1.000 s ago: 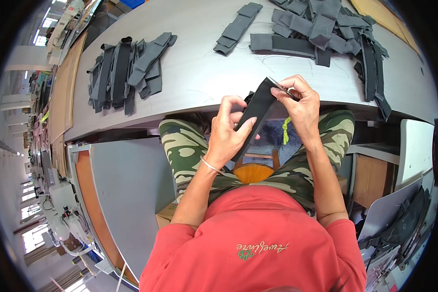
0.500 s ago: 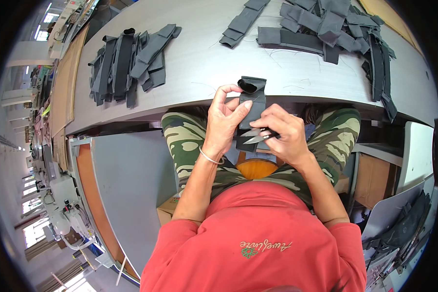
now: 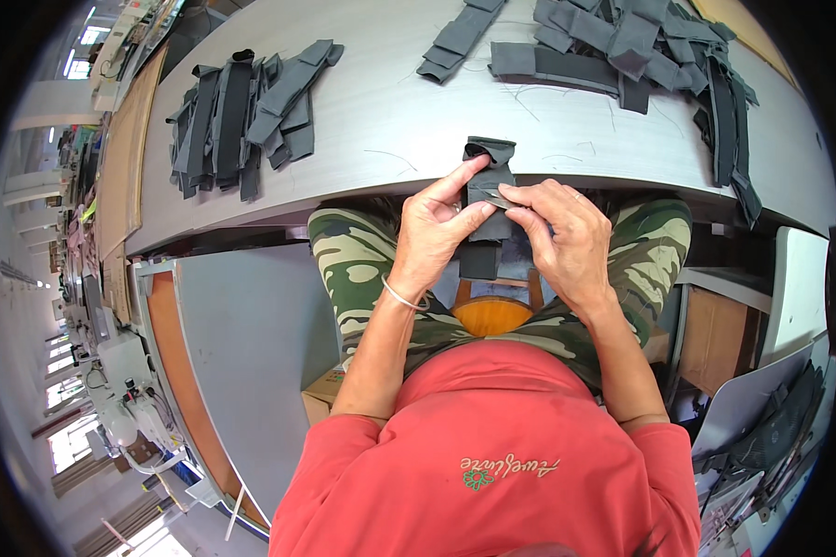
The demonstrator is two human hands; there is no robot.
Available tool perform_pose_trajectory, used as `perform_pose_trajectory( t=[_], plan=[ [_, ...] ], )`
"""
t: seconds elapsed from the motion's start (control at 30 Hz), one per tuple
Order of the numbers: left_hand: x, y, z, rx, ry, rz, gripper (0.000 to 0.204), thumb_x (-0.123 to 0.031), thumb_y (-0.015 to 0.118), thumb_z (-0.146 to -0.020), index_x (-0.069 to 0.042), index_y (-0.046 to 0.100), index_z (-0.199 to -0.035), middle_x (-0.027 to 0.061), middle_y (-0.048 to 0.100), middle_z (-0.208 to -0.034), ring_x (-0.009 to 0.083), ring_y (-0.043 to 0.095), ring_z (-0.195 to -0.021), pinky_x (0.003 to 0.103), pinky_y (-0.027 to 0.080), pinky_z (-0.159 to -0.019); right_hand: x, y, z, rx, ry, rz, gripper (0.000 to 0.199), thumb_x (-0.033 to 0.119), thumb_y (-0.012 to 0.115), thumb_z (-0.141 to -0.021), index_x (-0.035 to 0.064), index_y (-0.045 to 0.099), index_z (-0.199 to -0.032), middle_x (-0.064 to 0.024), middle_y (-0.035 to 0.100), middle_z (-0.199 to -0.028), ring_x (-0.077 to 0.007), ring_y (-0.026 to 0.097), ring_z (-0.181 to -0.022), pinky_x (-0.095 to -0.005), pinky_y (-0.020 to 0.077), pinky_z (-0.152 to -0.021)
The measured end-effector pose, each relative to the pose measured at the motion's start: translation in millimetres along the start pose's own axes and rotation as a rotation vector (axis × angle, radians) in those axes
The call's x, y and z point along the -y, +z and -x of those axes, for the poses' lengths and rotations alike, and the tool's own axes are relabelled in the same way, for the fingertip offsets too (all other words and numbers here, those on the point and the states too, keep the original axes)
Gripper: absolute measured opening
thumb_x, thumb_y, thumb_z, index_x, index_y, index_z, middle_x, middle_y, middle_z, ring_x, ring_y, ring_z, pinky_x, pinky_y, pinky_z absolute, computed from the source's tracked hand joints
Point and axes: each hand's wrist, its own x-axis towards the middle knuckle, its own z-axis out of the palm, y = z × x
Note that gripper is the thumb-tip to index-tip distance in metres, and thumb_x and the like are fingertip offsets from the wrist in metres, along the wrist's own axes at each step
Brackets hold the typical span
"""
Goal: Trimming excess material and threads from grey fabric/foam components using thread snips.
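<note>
Folded dark grey fabric strap (image 3: 489,200) now pinched between both hands just at the near edge of the tabletop (image 3: 381,121); a second ago held lower and slanted over the lap, half a second ago lifted nearer the edge with small metal snips showing in the right hand; snips no longer plainly visible, only a thin pale sliver between the thumbs, too small to tell; left hand (image 3: 435,232) with index finger stretched up along the strap's left side and thumb pressed onto its front; right hand (image 3: 559,234) with thumb and forefinger closed on the strap's middle from the right, remaining fingers curled; fingers (image 3: 463,178) of neither hand spread; upper end of the strap doubled over and standing just above the fingertips, lower end hanging below them toward the camouflage trousers (image 3: 362,269); judged from this, trimming seems finished and folding or checking of the piece now in hand; beyond the fingers to the left, a neat stack of grey straps (image 3: 241,116); beyond and to the right, a loose heap of grey straps (image 3: 641,56), well apart from the hands; thin silver bangle (image 3: 401,297) on the left wrist; orange stool seat (image 3: 492,316) below the hands, between the knees
</note>
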Motion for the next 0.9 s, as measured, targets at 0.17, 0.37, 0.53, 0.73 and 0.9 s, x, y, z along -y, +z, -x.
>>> perform_pose_trajectory(
  t=[0.17,0.37,0.53,0.73,0.9],
  plan=[
    [2.0,1.0,0.5,0.017,0.002,-0.017,0.053,0.005,0.067,-0.082,0.003,0.049,-0.132,0.0101,0.060,-0.114,0.0112,0.058,-0.099,0.024,0.049,-0.087,-1.0,0.6,-2.5,-0.022,-0.027,0.038,0.018,0.013,0.067,-0.078,0.0124,0.070,-0.096,-0.0034,0.063,-0.078,-0.0224,0.059,-0.069,-0.0324,0.0445,-0.062],
    [1.9,-0.8,1.6,0.059,0.014,-0.051,0.051,0.003,0.068,-0.082,0.001,0.051,-0.131,0.0081,0.058,-0.120,0.0095,0.056,-0.102,0.023,0.049,-0.087,-1.2,1.2,-2.8,0.007,0.017,-0.029,0.016,0.013,0.066,-0.079,0.0106,0.070,-0.094,-0.0044,0.064,-0.078,-0.0226,0.060,-0.070,-0.0324,0.0449,-0.063],
    [2.5,1.3,2.0,0.041,-0.002,-0.048,0.052,0.004,0.069,-0.081,0.002,0.052,-0.130,0.0070,0.061,-0.110,0.0085,0.057,-0.095,0.022,0.048,-0.085,-1.4,2.6,-3.0,-0.002,0.042,-0.060,0.014,0.012,0.066,-0.079,0.0090,0.070,-0.092,-0.0048,0.066,-0.079,-0.0230,0.061,-0.070,-0.0329,0.0466,-0.066],
    [1.9,0.4,1.2,0.009,-0.030,0.016,0.050,0.000,0.068,-0.083,0.001,0.052,-0.130,0.0040,0.063,-0.103,0.0064,0.056,-0.085,0.020,0.047,-0.075,0.0,0.5,-3.9,-0.051,0.061,-0.152,0.012,0.009,0.067,-0.078,0.0084,0.070,-0.090,-0.0056,0.067,-0.080,-0.0227,0.062,-0.071,-0.0321,0.0475,-0.065],
    [6.6,-6.4,-5.8,-0.095,-0.020,0.184,0.041,-0.001,0.065,-0.085,0.003,0.055,-0.125,0.0079,0.065,-0.101,0.0079,0.059,-0.084,0.020,0.047,-0.071,8.9,-7.4,3.6,0.091,0.083,-0.131,0.018,0.013,0.069,-0.076,0.0092,0.068,-0.094,-0.0057,0.064,-0.078,-0.0239,0.061,-0.071,-0.0328,0.0461,-0.062]
  ],
)
